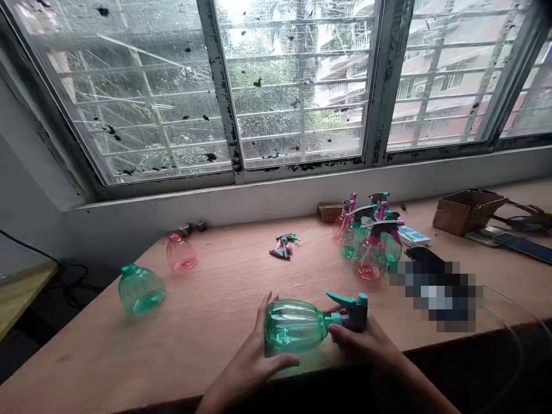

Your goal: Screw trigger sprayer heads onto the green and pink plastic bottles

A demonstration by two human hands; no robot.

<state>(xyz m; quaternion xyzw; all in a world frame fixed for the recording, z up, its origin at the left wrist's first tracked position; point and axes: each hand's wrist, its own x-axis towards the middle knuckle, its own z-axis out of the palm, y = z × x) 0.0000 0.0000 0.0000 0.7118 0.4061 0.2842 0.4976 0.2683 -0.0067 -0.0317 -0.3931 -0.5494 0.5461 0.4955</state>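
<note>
Left hand cups green spray bottle at its base | right hand clamps its trigger head | bottle's sideways by bench's front edge | room stretches left to green bottle body near left edge

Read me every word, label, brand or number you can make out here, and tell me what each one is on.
None can be read.
Blue-and-white box: any print is too small and blurred.
Pixelated patch: whatever lies beneath is hidden.
Held green bottle: no lettering visible.
</note>
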